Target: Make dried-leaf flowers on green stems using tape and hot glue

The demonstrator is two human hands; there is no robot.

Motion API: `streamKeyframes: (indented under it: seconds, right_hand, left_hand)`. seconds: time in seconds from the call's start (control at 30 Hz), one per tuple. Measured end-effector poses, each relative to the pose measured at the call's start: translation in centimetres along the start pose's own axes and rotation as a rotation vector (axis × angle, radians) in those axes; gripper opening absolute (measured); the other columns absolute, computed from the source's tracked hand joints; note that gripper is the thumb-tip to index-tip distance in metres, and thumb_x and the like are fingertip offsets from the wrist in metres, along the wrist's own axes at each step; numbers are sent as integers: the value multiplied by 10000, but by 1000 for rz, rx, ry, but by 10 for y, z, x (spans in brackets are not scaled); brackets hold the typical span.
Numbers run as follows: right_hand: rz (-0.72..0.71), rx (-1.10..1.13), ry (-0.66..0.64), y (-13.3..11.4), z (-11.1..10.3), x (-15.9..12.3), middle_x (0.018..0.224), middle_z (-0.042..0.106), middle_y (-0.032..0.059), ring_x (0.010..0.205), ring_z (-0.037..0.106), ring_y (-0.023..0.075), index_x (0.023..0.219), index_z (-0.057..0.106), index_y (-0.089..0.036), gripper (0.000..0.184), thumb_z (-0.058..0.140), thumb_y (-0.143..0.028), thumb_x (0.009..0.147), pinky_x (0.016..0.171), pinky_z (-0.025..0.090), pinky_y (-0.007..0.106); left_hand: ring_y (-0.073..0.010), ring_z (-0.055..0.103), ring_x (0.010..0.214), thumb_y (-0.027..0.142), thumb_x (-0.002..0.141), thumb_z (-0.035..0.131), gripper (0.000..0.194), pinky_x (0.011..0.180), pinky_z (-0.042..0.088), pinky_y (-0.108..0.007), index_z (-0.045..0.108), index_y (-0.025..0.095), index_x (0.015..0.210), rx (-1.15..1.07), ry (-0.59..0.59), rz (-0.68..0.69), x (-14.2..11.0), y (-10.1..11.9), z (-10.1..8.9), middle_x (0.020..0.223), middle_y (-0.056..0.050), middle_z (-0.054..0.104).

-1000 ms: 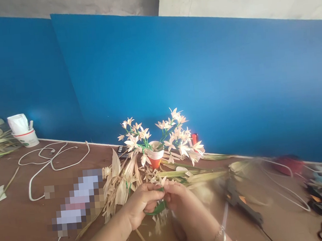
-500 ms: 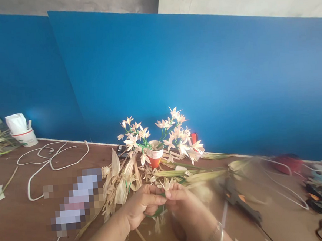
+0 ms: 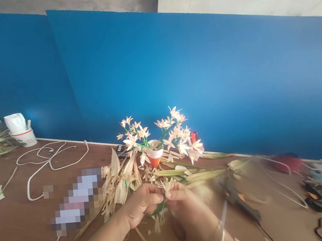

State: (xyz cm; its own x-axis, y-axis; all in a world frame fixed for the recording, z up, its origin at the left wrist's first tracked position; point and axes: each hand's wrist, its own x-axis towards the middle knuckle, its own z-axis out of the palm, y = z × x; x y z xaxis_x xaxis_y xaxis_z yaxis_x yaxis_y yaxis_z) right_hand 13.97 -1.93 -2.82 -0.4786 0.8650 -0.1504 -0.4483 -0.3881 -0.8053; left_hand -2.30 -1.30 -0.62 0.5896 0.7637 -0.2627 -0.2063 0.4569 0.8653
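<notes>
Both my hands meet over the near middle of the table, fingertips almost touching. My right hand (image 3: 184, 200) is closed in a pinch at the base of a small pale husk flower (image 3: 167, 185), whose petals point up. Thumb and bent fingers of my left hand (image 3: 145, 201) are closed beside it, on a green strip (image 3: 160, 208) that hangs in a curve under the fingers. Just beyond stands a white and orange paper cup (image 3: 154, 159) holding green stems with several pale husk flowers (image 3: 182, 145).
Dried husks (image 3: 124, 184) lie left of my hands, and long leaf strips (image 3: 207, 175) lie beyond them. A black glue gun (image 3: 241, 201) rests to the right. A white cable (image 3: 37, 174), a blurred-out object (image 3: 76, 201) and a white tub (image 3: 24, 138) are left.
My left thumb and fingers have drawn slightly down and away from the flower base, and more of the green strip shows. My right hand stays nearly still.
</notes>
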Motion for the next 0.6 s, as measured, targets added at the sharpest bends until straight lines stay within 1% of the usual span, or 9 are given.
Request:
streamKeyframes:
  seconds: [0.07,0.17,0.3,0.4,0.5,0.6]
  right_hand:
    - [2,-14,4,-1,1,0,474,343,-64,489,222,66,515,541,-143,268,768,-278,568,488,169,230]
    - [12,-33,20,-3,2,1,461,323,-74,475,197,57,495,519,-146,303,782,-277,565,478,153,231]
    - [23,-50,76,-5,4,1,433,339,-77,448,182,49,489,500,-147,328,783,-283,586,458,121,238]
    - [33,-58,108,-6,5,1,412,339,-82,420,190,45,485,479,-154,347,783,-280,595,442,110,245]
    - [40,-85,144,-8,5,0,413,336,-88,407,208,42,494,470,-161,347,788,-270,581,435,111,244]
    - [51,-135,124,-10,6,0,397,314,-91,398,195,39,464,442,-166,355,754,-253,608,432,96,247]
  left_hand:
    - [-19,156,393,344,526,755,301,453,48,-252,525,150,548,42,11,10,0,1,0,418,109,305]
    - [-33,194,400,345,526,741,283,448,77,-246,532,156,548,111,76,38,1,3,0,398,103,323]
    - [-44,207,409,328,538,715,239,449,91,-244,549,158,564,175,150,43,3,3,0,387,100,331]
    - [-46,200,411,314,548,695,211,453,89,-246,560,154,578,171,168,42,3,2,0,386,101,327]
    - [-50,218,425,298,566,677,186,460,103,-245,570,147,588,172,158,58,1,3,-1,400,93,345]
    - [-54,245,439,278,567,681,176,468,115,-243,579,142,612,200,156,57,0,4,-3,421,84,383]
